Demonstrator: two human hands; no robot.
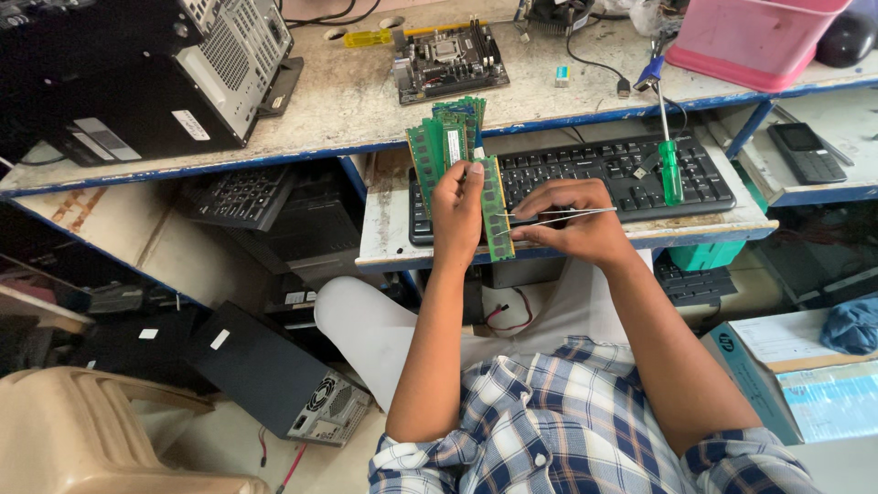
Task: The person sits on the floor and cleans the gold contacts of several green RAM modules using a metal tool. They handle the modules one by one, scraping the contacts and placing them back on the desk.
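Hands meet over the front edge of the keyboard shelf [384,247]. Your left hand [455,212] has its fingers clamped on a fan of green memory sticks [445,146], held upright above the black keyboard [604,169]. Your right hand [572,222] pinches metal tweezers [560,217], tips touching the nearest stick. A green-handled screwdriver [670,165] lies across the keyboard's right end.

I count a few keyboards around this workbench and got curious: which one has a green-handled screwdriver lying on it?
The black keyboard on the pull-out shelf, just beyond the hands. The green-handled screwdriver lies across its right end. The other keyboards sit lower, under the bench, with no tool on them.
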